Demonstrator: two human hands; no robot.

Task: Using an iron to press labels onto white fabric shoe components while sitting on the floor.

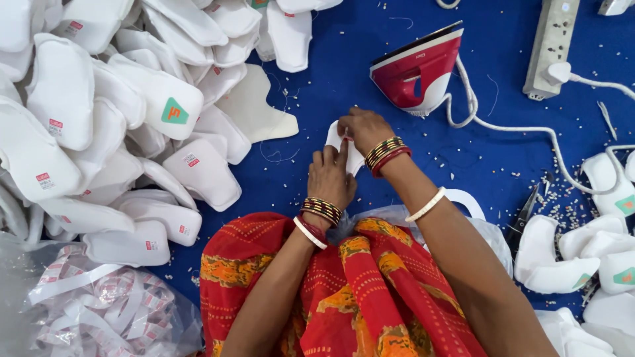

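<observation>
Both hands meet over one small white padded piece (352, 158) on the blue cloth in front of me. My left hand (330, 177) lies on its near side, fingers pressing it down. My right hand (362, 127) reaches over from the far side and pinches its top edge. Most of the piece is hidden under the two hands. Bangles ring both wrists. My lap is covered by red and orange patterned cloth (344, 284).
A big heap of white padded pieces (112, 119) with small labels fills the left. A red and white iron (418, 71) stands upright just beyond my hands, its cord running to a power strip (550, 46). More white pieces (582, 258) and scissors (524, 215) lie right. A bag of label strips (99, 304) sits lower left.
</observation>
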